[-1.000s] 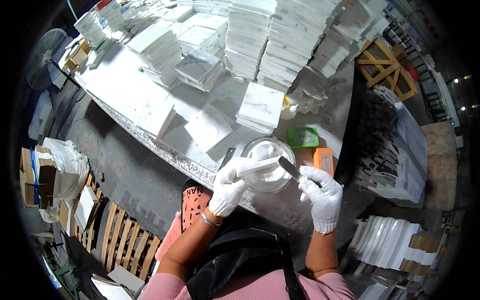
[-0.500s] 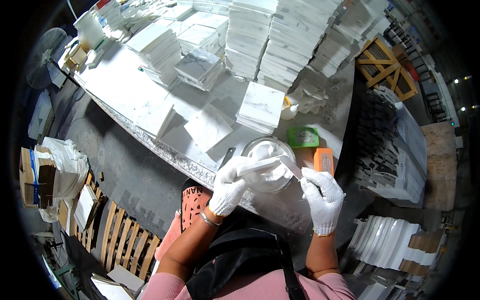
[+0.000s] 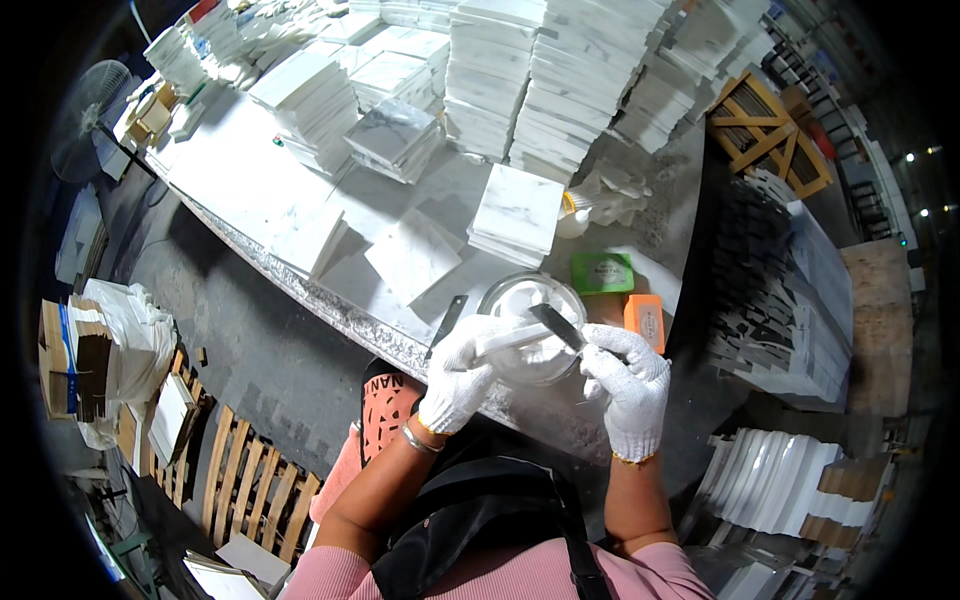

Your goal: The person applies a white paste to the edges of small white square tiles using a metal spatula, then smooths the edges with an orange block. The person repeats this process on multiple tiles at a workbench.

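Note:
My left hand, in a white knit glove, is closed on a narrow white stone strip. The gloved fingers of my right hand pinch a flat, dark metal scraper blade, which slants up and left. Its tip is close to the strip's far end; I cannot tell whether they touch. Both are above a round clear bowl holding white material. Beside my left hand lies a second metal blade with a hole in its end. A green box and an orange box sit beyond my right hand.
Stacked white marble tiles stand just past the bowl, with a loose tile to their left. Taller tile stacks fill the table's far side. Crumpled gloves lie at right. Wooden pallets are on the floor at left.
My right hand has moved a little left, and the blade has turned from a bright face to a dark one, now reaching farther over the bowl. My left hand keeps its hold on the strip.

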The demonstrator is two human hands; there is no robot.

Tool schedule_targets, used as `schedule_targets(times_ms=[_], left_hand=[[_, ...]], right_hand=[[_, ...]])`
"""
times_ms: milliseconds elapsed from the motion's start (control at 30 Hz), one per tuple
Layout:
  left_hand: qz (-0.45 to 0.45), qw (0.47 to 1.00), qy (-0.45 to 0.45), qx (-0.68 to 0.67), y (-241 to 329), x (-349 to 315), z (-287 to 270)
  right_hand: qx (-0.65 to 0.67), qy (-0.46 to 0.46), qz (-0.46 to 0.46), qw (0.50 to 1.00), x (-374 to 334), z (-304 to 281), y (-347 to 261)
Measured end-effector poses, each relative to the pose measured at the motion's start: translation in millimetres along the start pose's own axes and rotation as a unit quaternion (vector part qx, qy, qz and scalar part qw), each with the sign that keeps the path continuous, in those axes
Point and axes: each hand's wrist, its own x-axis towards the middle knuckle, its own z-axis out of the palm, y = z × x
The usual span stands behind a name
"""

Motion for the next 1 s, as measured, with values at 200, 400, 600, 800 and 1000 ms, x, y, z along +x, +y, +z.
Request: schedule_targets(times_ms=[200,400,600,800,1000], left_hand=[[0.008,1.000,-0.005,0.001,2,-1,0],[-0.002,1.000,0.001,0.003,-3,-1,-3],[-0.007,1.000,0.002,0.004,-4,-2,-6],[-0.020,0.999,0.027,-0.031,6,0,-6],[-0.036,0.995,0.039,-0.089,1,-1,-10]], right_hand=[[-0.007,0.010,-0.006,1.000,4,2,5],[-0.023,0.048,-0.005,0.999,5,-2,11],[-0.007,0.079,-0.020,0.997,6,-2,10],[0.007,0.109,-0.042,0.993,7,-21,22],[-0.352,-0.026,-0.126,0.927,25,-26,65]])
